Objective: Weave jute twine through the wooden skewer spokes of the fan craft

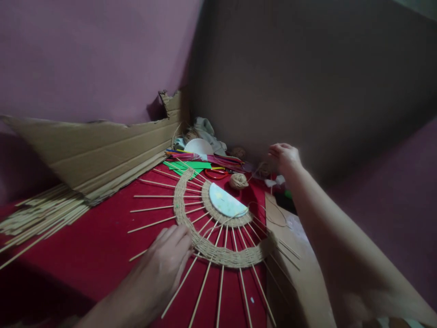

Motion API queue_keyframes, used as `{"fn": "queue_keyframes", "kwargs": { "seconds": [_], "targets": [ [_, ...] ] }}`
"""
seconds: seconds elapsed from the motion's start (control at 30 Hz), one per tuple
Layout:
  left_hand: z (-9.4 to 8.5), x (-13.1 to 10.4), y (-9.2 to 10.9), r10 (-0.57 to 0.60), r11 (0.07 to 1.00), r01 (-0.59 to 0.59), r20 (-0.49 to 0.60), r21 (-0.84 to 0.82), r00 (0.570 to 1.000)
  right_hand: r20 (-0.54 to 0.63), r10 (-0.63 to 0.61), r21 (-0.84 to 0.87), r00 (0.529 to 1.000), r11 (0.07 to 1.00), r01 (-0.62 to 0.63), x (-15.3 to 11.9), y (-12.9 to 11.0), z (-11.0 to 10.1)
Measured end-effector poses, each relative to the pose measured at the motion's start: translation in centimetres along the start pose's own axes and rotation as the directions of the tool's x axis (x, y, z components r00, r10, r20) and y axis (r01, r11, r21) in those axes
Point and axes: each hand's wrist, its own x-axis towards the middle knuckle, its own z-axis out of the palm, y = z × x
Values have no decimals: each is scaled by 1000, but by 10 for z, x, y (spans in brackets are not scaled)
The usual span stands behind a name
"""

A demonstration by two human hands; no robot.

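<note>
A fan-shaped weaving of thin sticks and twine lies on the red surface, with a woven outer band (235, 257), an inner band and a pale blue patterned half-disc (225, 200) at its centre. My left hand (170, 250) grips the outer band at its lower left, fingers closed over the edge. Raised beyond the work at the right is my right hand (286, 156), its fingers pressed together; whatever they hold is too small to make out. A loose strand of twine crosses the sticks and loops to the right. A twine ball (239, 181) sits just behind the half-disc.
Cardboard (112, 150) leans on the wall at the left, with a bundle of sticks (44, 216) before it. Behind the weaving lie green sheets (201, 165), red-handled scissors (215, 174), coloured strips (218, 159) and a white disc (198, 146). A brown board (282, 264) lies at the right.
</note>
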Motion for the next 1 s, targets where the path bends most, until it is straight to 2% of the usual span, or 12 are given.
{"fn": "queue_keyframes", "kwargs": {
  "seconds": [0.1, 0.23, 0.3, 0.37, 0.43, 0.47, 0.53, 0.63, 0.67, 0.8, 1.0],
  "targets": [
    [-2, 0, 0, -2, 1000, 1, 35, 15, 999, -133, -28, -50, 991, 999, 21, 3, 11, -22],
    [-5, 1, 0, 13, 1000, -14, 75, 6, 997, -82, 53, -168, 995, 983, -66, -2, 23, -52],
    [-5, 1, -1, 26, 1000, -26, 70, 3, 997, -70, 72, -258, 995, 962, -88, -14, 26, -60],
    [-5, 2, -2, 29, 1000, -29, 70, -1, 997, -63, -32, -372, 997, 928, 6, -37, 26, -63],
    [-5, 3, -2, 35, 999, -35, 67, -1, 997, 27, -212, -431, 977, 879, 203, -74, 21, -61],
    [-6, 4, -2, 40, 999, -40, 60, 1, 997, 99, -277, -409, 956, 864, 293, -96, 16, -59],
    [-7, 5, -1, 55, 998, -56, 43, 3, 998, 295, -319, -268, 901, 877, 399, -143, 6, -53],
    [-11, 7, 2, 63, 998, -62, 34, -23, 997, 548, -335, -113, 767, 879, 464, -202, -7, -44],
    [-12, 7, 3, 56, 998, -55, 28, -38, 998, 574, -333, -90, 748, 882, 462, -214, -10, -40],
    [-16, 9, 7, -6, 993, 5, -5, -120, 1000, 714, -313, -19, 626, 885, 464, -234, -5, -23],
    [-20, 9, 10, -98, 979, 81, -82, -189, 992, 786, -351, 64, 508, 864, 499, -241, 12, 1]
  ]
}}
